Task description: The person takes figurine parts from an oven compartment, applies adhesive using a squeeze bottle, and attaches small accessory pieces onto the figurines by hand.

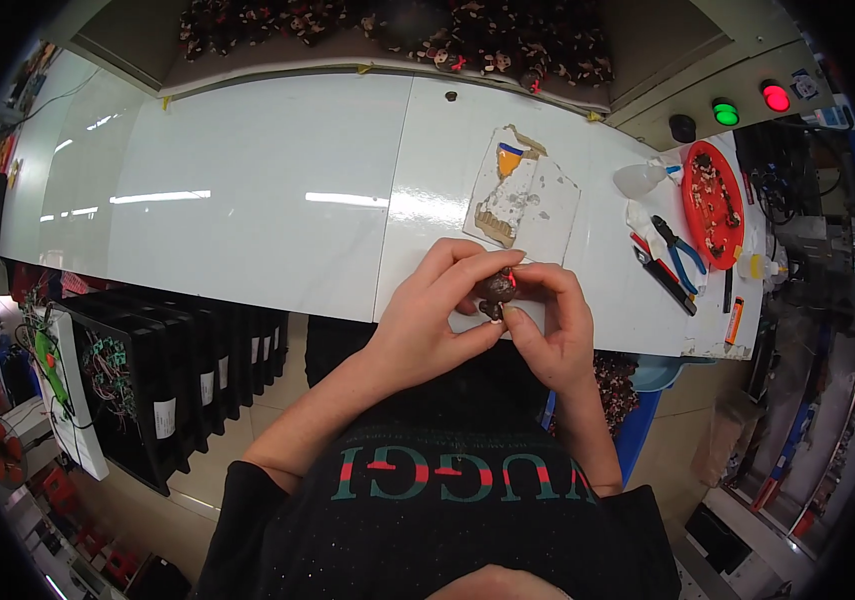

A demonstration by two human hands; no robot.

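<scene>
Between my two hands, over the table's near edge, is a small dark brown figurine with a red detail on its upper part and bits of white lower down. My left hand pinches it from the left, fingers over the top and thumb below. From the right, the thumb and fingers of my right hand close on the same figurine. Some of its surface is hidden behind my fingers. Just beyond my hands lies a worn white board with torn brown patches and an orange and blue mark.
At the right of the white table are a red tray of small dark parts, blue-handled pliers, a black-and-red cutter and a translucent bottle. Many similar figurines fill the machine opening behind. Black racks stand lower left.
</scene>
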